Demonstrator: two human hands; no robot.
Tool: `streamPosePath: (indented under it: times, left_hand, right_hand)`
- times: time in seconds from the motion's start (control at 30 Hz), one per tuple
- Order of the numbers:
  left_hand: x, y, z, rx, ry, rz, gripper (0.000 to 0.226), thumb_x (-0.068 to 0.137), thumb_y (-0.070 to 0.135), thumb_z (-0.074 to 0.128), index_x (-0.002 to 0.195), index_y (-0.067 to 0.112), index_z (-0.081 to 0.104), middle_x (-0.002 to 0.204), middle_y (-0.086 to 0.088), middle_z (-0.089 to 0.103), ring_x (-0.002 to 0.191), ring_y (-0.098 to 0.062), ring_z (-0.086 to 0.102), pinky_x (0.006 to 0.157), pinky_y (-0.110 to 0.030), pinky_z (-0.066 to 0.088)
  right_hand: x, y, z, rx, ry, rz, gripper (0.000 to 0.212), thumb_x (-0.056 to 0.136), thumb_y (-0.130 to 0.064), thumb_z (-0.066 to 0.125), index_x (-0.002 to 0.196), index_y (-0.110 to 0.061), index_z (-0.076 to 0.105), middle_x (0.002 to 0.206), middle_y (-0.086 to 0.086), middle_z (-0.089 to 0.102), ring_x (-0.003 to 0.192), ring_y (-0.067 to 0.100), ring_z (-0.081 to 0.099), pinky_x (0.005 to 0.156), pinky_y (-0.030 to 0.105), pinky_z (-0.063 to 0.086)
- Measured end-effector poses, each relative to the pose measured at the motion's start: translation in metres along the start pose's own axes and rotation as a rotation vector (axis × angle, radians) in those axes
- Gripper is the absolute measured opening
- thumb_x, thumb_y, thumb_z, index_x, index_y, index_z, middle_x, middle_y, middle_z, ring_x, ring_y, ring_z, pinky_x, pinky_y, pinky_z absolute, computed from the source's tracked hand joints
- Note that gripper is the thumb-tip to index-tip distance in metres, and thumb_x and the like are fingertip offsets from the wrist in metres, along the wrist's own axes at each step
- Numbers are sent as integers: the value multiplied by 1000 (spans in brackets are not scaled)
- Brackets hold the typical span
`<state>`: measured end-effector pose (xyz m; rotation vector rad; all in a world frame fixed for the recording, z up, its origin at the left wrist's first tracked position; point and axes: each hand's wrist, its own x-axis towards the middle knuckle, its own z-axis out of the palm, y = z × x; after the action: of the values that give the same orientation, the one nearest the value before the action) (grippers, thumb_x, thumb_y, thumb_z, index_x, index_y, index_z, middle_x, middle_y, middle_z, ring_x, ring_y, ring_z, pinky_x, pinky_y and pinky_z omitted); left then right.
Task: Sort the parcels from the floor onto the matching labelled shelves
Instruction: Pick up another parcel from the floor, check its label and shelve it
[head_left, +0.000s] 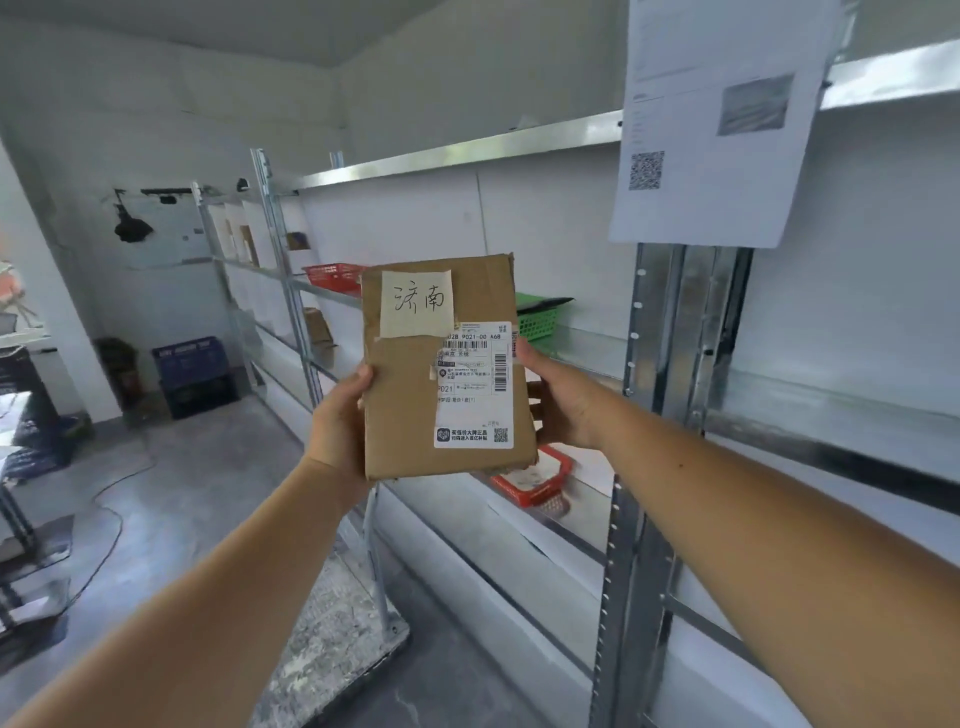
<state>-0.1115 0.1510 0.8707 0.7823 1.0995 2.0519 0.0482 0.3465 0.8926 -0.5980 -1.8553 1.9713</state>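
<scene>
A brown cardboard parcel (410, 405) is held upright in front of me, in the middle of the head view. It carries a handwritten paper note at its top and a white shipping label on its right side. My left hand (340, 421) grips its left edge with the thumb on the front. My right hand (558, 400) holds its right edge, fingers mostly behind the box. Behind it runs a metal shelf rack (639, 322) with a green basket (537, 319), a red basket (332, 275) and a lower red basket (535, 480).
A printed sheet with a QR code (711, 124) hangs on the rack's upright at upper right. Small boxes (317, 327) sit on the farther shelves. Blue crates (192, 374) stand on the grey floor by the back wall. Dark furniture fills the left edge.
</scene>
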Motion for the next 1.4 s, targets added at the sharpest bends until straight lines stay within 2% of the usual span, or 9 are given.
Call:
streamPosePath:
  times: [0.23,0.4,0.57,0.7,0.83,0.97,1.13,1.23,1.4]
  left_hand:
    - [-4,-21,15,-61,-101,-93,46,108,35,34,133,10,62,104,-8,82,85,-25,81,62,-35,65]
    - [-12,-37,44,-70,-165,-152,46,107,41,34,126,13,66,100,-8,80,75,-27,78,42,-31,57]
    - [-27,-50,83,-83,-226,-182,47,108,40,35,126,15,71,111,-10,80,89,-28,80,61,-37,64]
    - [-44,-68,117,-60,-283,-213,47,101,48,45,110,25,85,115,-8,81,92,-29,80,86,-41,56]
    - [-69,-86,160,-88,-298,-246,55,94,50,54,134,18,73,135,-16,71,109,-36,73,106,-57,49]
    - [-98,-111,208,-142,-331,-266,65,96,50,55,149,13,61,146,-20,64,118,-40,70,104,-56,55]
    - [-139,-145,265,-176,-356,-294,57,103,47,47,147,13,61,141,-18,69,122,-41,70,102,-61,57]
    - [-157,-157,294,-187,-359,-315,62,99,48,54,149,13,59,147,-21,64,136,-47,59,115,-70,41]
    - [-177,-173,339,-169,-408,-352,63,92,50,61,144,15,65,147,-20,65,130,-44,63,115,-68,43]
  right_hand:
    - [-45,12,-10,-3,142,34,89,63,-81,67,137,-32,62,118,12,75,104,34,75,85,54,64]
    - [-80,15,-29,31,235,66,75,69,-81,63,120,-27,74,97,5,82,97,28,78,90,51,62]
    - [-126,15,-60,44,249,82,62,89,-73,51,115,-20,69,64,-5,73,55,12,71,57,31,55]
    - [-170,16,-83,44,296,48,81,72,-77,57,128,-20,71,87,3,79,86,24,75,86,49,61]
    - [-226,16,-110,51,372,28,72,78,-78,54,123,-24,73,83,-2,80,85,21,72,82,45,58]
    - [-286,16,-142,36,412,39,65,93,-74,49,129,-25,72,112,8,76,107,30,72,96,52,58]
    - [-355,21,-183,8,435,64,75,78,-81,54,126,-29,76,106,2,80,94,22,77,85,47,60]
    - [-389,22,-203,6,456,67,72,80,-82,54,126,-31,77,114,4,79,106,28,75,93,52,60]
    - [-442,24,-225,12,549,57,76,73,-82,56,126,-32,76,107,2,81,109,28,73,92,51,60]
